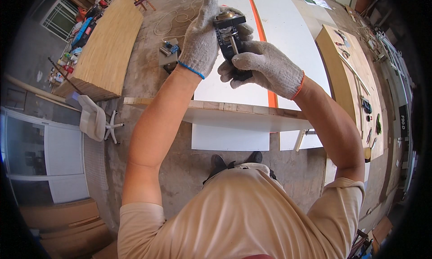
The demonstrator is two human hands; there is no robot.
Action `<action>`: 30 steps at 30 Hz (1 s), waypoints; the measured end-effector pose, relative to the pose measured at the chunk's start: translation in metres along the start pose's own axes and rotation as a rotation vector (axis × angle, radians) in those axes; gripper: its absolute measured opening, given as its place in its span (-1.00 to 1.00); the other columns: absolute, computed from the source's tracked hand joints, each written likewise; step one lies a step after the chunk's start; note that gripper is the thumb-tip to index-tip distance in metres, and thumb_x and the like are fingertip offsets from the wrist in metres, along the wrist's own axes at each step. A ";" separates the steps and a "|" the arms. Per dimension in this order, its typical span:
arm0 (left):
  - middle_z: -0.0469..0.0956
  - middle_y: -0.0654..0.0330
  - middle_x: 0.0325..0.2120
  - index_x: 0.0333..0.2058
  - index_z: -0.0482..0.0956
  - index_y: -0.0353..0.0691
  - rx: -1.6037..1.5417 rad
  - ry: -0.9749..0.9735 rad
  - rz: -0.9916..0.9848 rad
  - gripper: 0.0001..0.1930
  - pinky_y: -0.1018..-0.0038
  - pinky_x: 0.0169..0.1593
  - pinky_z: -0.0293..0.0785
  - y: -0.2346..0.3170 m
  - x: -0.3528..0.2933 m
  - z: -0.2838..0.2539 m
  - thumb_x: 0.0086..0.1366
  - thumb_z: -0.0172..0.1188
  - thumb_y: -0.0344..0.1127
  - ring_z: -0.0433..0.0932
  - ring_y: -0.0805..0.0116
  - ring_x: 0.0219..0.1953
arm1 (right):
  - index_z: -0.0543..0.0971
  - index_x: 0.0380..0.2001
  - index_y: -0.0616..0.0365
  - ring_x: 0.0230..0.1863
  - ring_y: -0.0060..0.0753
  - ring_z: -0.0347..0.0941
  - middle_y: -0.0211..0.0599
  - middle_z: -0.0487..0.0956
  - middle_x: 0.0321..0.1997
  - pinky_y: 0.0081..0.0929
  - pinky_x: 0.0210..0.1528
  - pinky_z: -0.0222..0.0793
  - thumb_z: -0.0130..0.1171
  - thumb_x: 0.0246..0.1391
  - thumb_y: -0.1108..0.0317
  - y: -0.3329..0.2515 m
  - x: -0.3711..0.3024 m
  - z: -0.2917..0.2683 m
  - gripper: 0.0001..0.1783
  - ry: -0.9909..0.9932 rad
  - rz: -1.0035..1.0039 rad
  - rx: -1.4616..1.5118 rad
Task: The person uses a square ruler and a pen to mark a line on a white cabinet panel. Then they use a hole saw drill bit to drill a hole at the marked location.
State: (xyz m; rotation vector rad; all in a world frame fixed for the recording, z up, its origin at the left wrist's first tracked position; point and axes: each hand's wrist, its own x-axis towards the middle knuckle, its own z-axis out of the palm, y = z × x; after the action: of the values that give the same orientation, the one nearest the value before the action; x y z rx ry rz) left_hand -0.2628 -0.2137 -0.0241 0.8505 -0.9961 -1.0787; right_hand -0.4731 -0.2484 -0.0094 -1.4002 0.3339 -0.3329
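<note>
Both my hands wear grey knit gloves and hold one small black metal tool above the white board. It has a round brass-coloured part at its upper end and a bright metal rod along its middle; its exact kind I cannot make out. My left hand, with a blue cuff, grips the upper part, its fingertips showing behind the tool and its thumb pointing up. The lower end sits between the thumb and fingers of my right hand, which has an orange cuff.
Under my hands lies a large white board with an orange strip. A wooden bench stands left, near a white swivel chair. On the right, a wooden workbench carries hand tools. A cable trails over the floor.
</note>
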 end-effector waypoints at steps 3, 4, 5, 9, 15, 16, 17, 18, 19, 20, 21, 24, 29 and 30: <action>0.78 -0.03 -0.21 0.07 0.67 -0.24 0.043 0.024 0.018 -0.24 0.10 -0.01 0.93 0.002 -0.001 0.002 0.69 -0.03 0.47 0.85 0.07 -0.13 | 0.53 0.29 0.60 0.11 -0.17 0.80 0.17 0.79 0.11 -0.24 0.24 0.81 0.30 0.38 0.08 -0.001 0.000 0.001 -0.28 0.003 0.002 0.000; 0.78 -0.03 -0.20 0.06 0.67 -0.24 0.053 0.020 0.020 -0.24 0.11 -0.01 0.93 0.004 -0.003 0.005 0.69 -0.03 0.47 0.85 0.08 -0.13 | 0.53 0.29 0.60 0.11 -0.16 0.80 0.17 0.79 0.11 -0.23 0.24 0.81 0.30 0.39 0.08 -0.001 -0.001 0.001 -0.28 0.007 0.001 -0.002; 0.78 -0.03 -0.20 0.06 0.67 -0.24 0.064 0.017 0.022 -0.24 0.12 -0.02 0.93 0.005 -0.004 0.007 0.69 -0.03 0.47 0.85 0.09 -0.13 | 0.54 0.29 0.60 0.12 -0.16 0.80 0.18 0.79 0.11 -0.23 0.24 0.81 0.30 0.39 0.08 0.000 -0.001 0.001 -0.28 0.011 0.001 -0.005; 0.80 0.00 -0.21 0.05 0.70 -0.24 0.037 0.012 0.029 -0.22 0.18 0.00 0.91 0.006 -0.006 0.008 0.67 -0.01 0.50 0.86 0.16 -0.14 | 0.54 0.29 0.59 0.13 -0.15 0.79 0.18 0.78 0.13 -0.22 0.24 0.81 0.29 0.39 0.08 0.001 0.000 0.001 -0.29 0.009 0.000 0.001; 0.77 0.01 -0.22 0.08 0.68 -0.25 0.015 0.033 0.032 -0.26 0.12 0.01 0.93 0.005 -0.006 0.009 0.70 0.00 0.44 0.86 0.10 -0.11 | 0.52 0.31 0.58 0.15 -0.14 0.79 0.18 0.78 0.14 -0.22 0.23 0.81 0.28 0.40 0.10 0.002 0.000 -0.001 -0.30 0.014 0.004 0.010; 0.77 0.01 -0.22 0.08 0.68 -0.26 0.012 0.016 0.032 -0.26 0.11 0.00 0.93 0.006 -0.006 0.008 0.70 0.00 0.43 0.86 0.09 -0.11 | 0.52 0.31 0.58 0.15 -0.14 0.79 0.18 0.78 0.14 -0.22 0.23 0.81 0.28 0.41 0.10 0.002 0.000 -0.001 -0.30 0.016 0.004 0.014; 0.77 0.01 -0.22 0.08 0.68 -0.26 0.009 -0.002 0.032 -0.26 0.11 0.00 0.92 0.007 -0.007 0.008 0.70 0.01 0.43 0.85 0.09 -0.12 | 0.52 0.31 0.58 0.15 -0.14 0.79 0.18 0.78 0.14 -0.22 0.23 0.81 0.28 0.41 0.11 0.002 0.000 -0.001 -0.30 0.017 0.004 0.017; 0.78 0.00 -0.22 0.08 0.68 -0.26 -0.002 0.018 0.033 -0.26 0.11 -0.01 0.93 0.005 -0.005 0.007 0.70 0.01 0.43 0.86 0.08 -0.12 | 0.52 0.31 0.58 0.15 -0.14 0.79 0.18 0.78 0.14 -0.21 0.23 0.81 0.29 0.40 0.11 0.002 0.000 -0.001 -0.30 0.017 0.006 0.019; 0.78 0.00 -0.22 0.08 0.68 -0.26 -0.013 0.039 0.035 -0.26 0.10 -0.01 0.93 0.003 -0.004 0.007 0.70 0.01 0.43 0.86 0.07 -0.13 | 0.52 0.31 0.58 0.16 -0.14 0.79 0.18 0.78 0.15 -0.21 0.23 0.81 0.29 0.40 0.11 0.002 0.000 -0.001 -0.30 0.015 0.009 0.021; 0.78 -0.01 -0.22 0.08 0.68 -0.26 -0.024 0.059 0.037 -0.26 0.10 -0.02 0.93 0.002 -0.003 0.006 0.70 0.01 0.43 0.86 0.07 -0.13 | 0.52 0.31 0.57 0.16 -0.14 0.79 0.18 0.78 0.15 -0.21 0.23 0.81 0.29 0.40 0.12 0.002 0.001 -0.001 -0.30 0.014 0.011 0.023; 0.80 -0.01 -0.21 0.08 0.70 -0.27 -0.004 0.059 0.037 -0.22 0.16 -0.02 0.91 0.001 -0.004 0.006 0.66 0.02 0.48 0.86 0.12 -0.15 | 0.52 0.31 0.57 0.15 -0.14 0.79 0.18 0.78 0.15 -0.21 0.23 0.81 0.29 0.40 0.11 0.003 0.001 -0.001 -0.30 0.013 0.010 0.020; 0.82 -0.03 -0.18 0.09 0.71 -0.28 0.035 0.026 0.035 -0.16 0.21 0.00 0.89 0.004 -0.005 0.009 0.63 0.02 0.54 0.86 0.17 -0.15 | 0.52 0.31 0.56 0.14 -0.15 0.79 0.16 0.78 0.14 -0.22 0.23 0.80 0.29 0.41 0.11 0.004 0.001 -0.002 -0.31 0.014 0.009 0.023; 0.80 -0.11 -0.08 0.20 0.66 -0.35 -0.161 -0.063 0.015 -0.22 0.10 0.09 0.90 -0.003 0.007 -0.003 0.73 -0.04 0.39 0.85 0.03 -0.03 | 0.52 0.32 0.47 0.12 -0.16 0.79 0.12 0.78 0.13 -0.24 0.22 0.80 0.33 0.42 0.08 0.000 0.002 -0.003 -0.32 0.009 -0.016 0.073; 0.80 -0.13 -0.06 0.23 0.64 -0.38 -0.176 -0.059 0.027 -0.23 0.11 0.10 0.90 -0.005 0.009 -0.005 0.74 -0.03 0.35 0.85 0.02 -0.02 | 0.52 0.32 0.46 0.13 -0.16 0.79 0.11 0.78 0.12 -0.24 0.21 0.80 0.34 0.42 0.07 0.000 0.002 -0.004 -0.32 0.014 -0.032 0.097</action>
State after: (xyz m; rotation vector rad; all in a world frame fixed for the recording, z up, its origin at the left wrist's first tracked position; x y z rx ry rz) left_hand -0.2580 -0.2231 -0.0287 0.6641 -0.9434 -1.1560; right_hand -0.4730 -0.2524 -0.0096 -1.3099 0.3030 -0.3805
